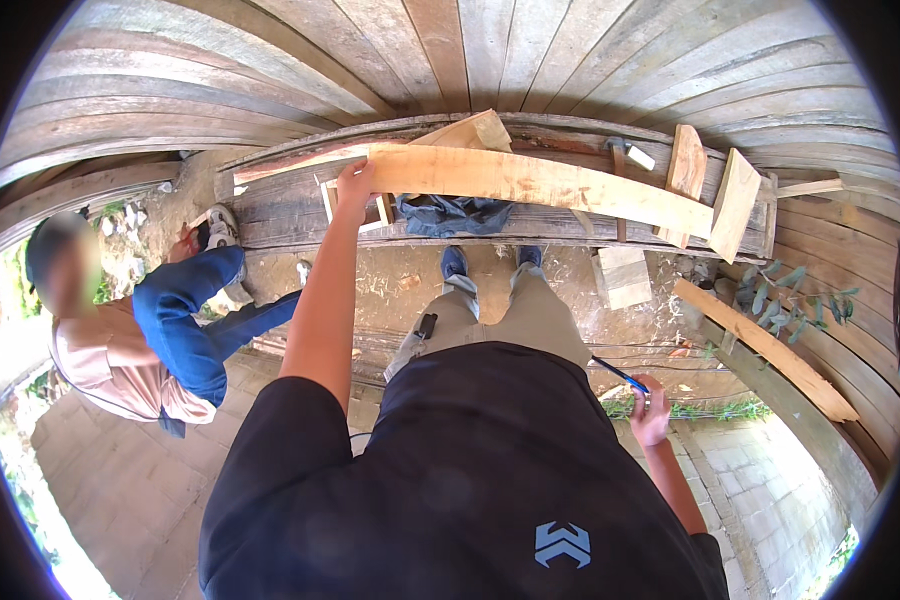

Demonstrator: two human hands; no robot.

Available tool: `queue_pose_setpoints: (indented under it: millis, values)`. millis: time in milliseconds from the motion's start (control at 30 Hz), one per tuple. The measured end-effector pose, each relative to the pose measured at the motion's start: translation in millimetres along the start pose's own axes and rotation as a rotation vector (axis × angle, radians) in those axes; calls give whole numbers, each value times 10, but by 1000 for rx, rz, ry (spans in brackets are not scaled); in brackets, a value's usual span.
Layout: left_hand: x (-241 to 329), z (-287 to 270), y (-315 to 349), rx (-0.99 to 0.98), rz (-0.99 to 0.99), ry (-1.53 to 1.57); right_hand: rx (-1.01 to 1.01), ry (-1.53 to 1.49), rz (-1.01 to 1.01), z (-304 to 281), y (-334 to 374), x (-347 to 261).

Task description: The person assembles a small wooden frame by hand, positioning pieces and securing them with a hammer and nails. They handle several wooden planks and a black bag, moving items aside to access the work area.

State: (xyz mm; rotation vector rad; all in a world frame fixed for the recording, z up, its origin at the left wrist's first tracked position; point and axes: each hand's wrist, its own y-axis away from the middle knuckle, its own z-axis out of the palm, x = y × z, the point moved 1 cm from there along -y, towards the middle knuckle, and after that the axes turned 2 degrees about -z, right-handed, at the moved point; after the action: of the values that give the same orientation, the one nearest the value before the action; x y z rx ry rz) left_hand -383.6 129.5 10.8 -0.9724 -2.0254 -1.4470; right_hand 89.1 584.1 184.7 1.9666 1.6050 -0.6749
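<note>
Left hand (353, 184) grips a pale wooden plank (530, 178), right hand (652, 412) a slim blue tool (625, 376); at twelve o'clock, a crumpled dark bundle (455, 217), contents unclear.

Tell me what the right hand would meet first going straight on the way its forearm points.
The right hand would likely meet the pale wooden block near the bench first. Depth is unclear, though: the block seems to sit lower, so the hand might pass above it.

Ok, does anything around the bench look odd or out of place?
Mildly: a crumpled dark sheet sits bunched on the bench among cut wood, and a leafy sprig pokes out near the bench's right end. The board in the left hand looks bowed, but the lens may cause that.
</note>
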Motion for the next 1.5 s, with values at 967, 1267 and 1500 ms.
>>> queue_pose_setpoints:
  millis: [967, 1267, 1500]
  values:
    - [-304, -755, 2276, -446, -217, 458, 7, -87, -1296, 2155, -2293, -2419]
    - [-846, -1199, 2621, -259, -359, 363, -211, -209, -1733, 2606, -2069, -3098]
    - [-1466, -1570, 3205, -332, -563, 42, -501, -240, -1290, 2411, -2121, -2784]
